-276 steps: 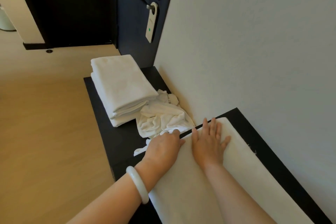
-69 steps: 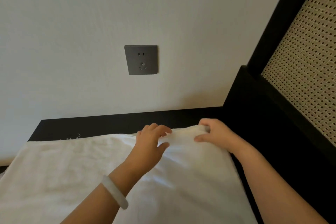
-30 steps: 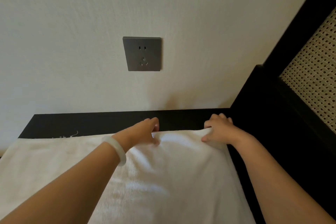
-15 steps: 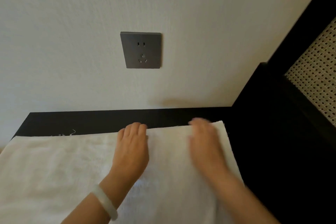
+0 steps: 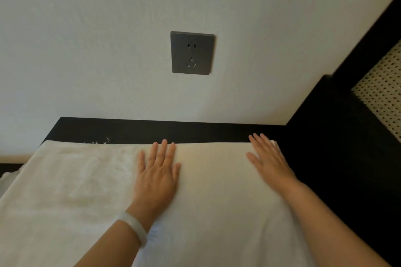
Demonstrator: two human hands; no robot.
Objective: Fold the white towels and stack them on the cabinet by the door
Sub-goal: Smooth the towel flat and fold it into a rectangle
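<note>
The towel (image 5: 76,191) lies spread across the black cabinet top (image 5: 195,133), running under both palms and out past the left fingers to the frame's left edge. Its left part looks fluffier and faintly creased. A few loose threads (image 5: 104,141) stick up from the far hem, left of the left fingertips.

The left hand (image 5: 157,178) lies flat near the towel's middle, fingers straight and close together, tips at the far hem, grasping nothing. A white bangle (image 5: 135,226) sits on that wrist. Beyond those fingertips runs a bare strip of cabinet top, then the wall, with a grey socket (image 5: 192,53) above.

The right hand (image 5: 269,160) is also flat and released, fingers straight and slightly spread, tips on the towel's far right corner. It looks a little blurred. Right of these fingers stands a dark upright panel, and past it a cane screen (image 5: 382,97).

By its look the towel is soft, light and limp. It will likely sag and wrinkle when lifted and slide little on itself. The best hold is probably a pinch at the 2 far corners, or along the hem just ahead of the fingertips, keeping the edge taut for the next fold.

No brand, label or legible writing shows; the socket carries only its slots.
</note>
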